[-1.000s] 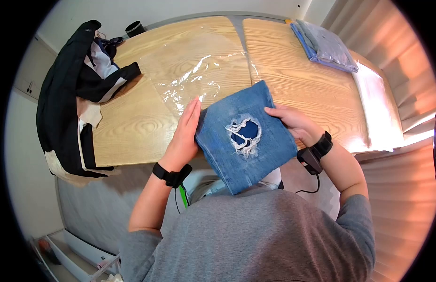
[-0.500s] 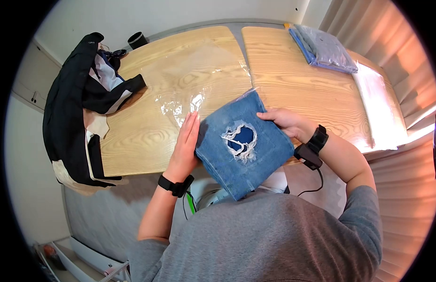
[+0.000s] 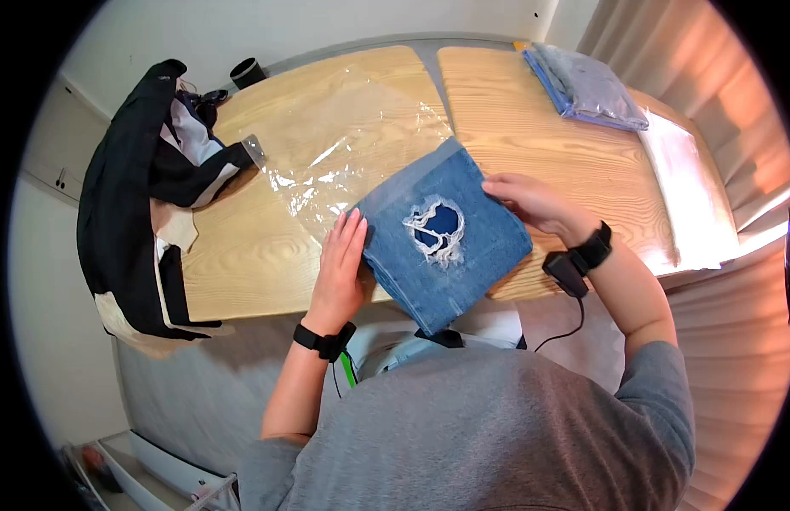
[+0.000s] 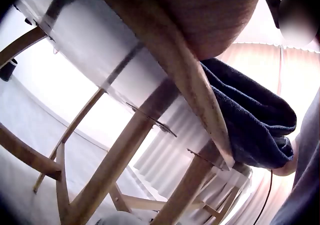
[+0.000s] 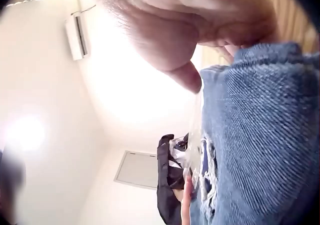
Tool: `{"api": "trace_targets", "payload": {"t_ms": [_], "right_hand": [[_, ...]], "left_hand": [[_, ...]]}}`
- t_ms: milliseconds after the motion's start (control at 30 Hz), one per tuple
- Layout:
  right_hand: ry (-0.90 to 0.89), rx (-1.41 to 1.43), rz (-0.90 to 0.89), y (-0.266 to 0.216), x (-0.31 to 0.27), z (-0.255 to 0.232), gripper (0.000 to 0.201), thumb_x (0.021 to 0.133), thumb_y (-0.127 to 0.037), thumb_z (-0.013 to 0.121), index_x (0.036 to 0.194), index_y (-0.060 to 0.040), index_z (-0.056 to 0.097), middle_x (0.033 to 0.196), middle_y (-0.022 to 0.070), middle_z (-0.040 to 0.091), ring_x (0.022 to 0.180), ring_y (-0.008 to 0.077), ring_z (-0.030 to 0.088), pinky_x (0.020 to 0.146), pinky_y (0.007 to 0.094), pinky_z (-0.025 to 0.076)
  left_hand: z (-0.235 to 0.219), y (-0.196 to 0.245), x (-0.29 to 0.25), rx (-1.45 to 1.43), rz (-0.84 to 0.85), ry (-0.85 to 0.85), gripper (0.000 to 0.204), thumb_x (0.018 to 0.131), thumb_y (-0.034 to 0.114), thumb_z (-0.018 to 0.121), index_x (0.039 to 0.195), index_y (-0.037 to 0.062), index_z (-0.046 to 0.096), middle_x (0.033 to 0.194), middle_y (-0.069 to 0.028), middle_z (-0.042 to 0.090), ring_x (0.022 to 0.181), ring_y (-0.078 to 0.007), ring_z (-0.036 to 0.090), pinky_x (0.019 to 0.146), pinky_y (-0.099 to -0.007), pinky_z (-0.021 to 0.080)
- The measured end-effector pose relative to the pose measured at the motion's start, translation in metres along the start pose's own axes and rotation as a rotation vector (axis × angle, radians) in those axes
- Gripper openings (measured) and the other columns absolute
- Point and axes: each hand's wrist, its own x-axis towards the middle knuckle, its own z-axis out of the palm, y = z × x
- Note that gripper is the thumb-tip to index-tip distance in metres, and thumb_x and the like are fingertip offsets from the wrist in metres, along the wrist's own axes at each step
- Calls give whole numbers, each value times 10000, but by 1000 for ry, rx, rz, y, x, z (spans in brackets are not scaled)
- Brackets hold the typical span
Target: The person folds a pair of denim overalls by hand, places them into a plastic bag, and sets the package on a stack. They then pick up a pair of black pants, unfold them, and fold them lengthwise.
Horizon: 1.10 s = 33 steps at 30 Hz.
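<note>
A folded pair of blue jeans (image 3: 472, 277) with a frayed hole lies tilted at the table's front edge, its lower corner jutting past the edge. Its upper left end is covered by a clear plastic bag (image 3: 361, 128) spread on the table. My left hand (image 3: 337, 277) rests along the jeans' left corner, fingers straight and fingertips at the bag's near edge. At the right side my right hand (image 3: 535, 204) holds the folded stack, thumb over the top face; the right wrist view shows this thumb beside the denim (image 5: 270, 130).
A black and white jacket (image 3: 127, 204) lies over the table's left end, near a black cup (image 3: 248, 73). Bagged folded clothes (image 3: 591, 89) sit at the far right, beside shiny clear packaging (image 3: 684, 196). A seam splits the two tabletops. A cable hangs from my right wrist.
The jeans have moved slightly away from my body, and the bag now covers their upper left end. My left fingertips have come onto the jeans' corner. The right hand has shifted along the side.
</note>
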Motion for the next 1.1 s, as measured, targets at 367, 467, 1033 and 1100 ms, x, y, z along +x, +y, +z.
{"api": "trace_targets", "payload": {"t_ms": [367,467,1033,1100], "right_hand": [[-25,-267,-30,14,-44,21,555,771,-216,733,1192,78,521,1024,123,628,908,163,602,795,271,484],[-122,23,-106,13,-31,25,499,802,-203,705,1178,77,532,1085,135,621,961,165,604,871,276,470],[162,584,-146,46,-44,35,224,862,-92,599,1058,9,560,1010,99,604,893,158,591,751,274,488],[159,653,12,47,-51,40,234,897,-84,546,1109,17,535,1092,154,573,981,222,572,874,331,488]], "left_hand": [[2,3,3,6,-38,32,755,675,-161,492,1385,43,340,1460,-154,304,1368,-338,254,1103,-477,226],[2,-1,0,-5,-41,61,792,649,-182,503,1390,34,327,1463,-162,294,1371,-351,239,1111,-465,228],[1,2,-1,118,-99,189,759,646,-192,493,1345,97,427,1481,-170,251,1376,-394,193,1104,-493,211],[0,2,0,100,-103,182,754,646,-190,500,1340,98,433,1480,-177,249,1374,-398,197,1100,-496,214]]}}
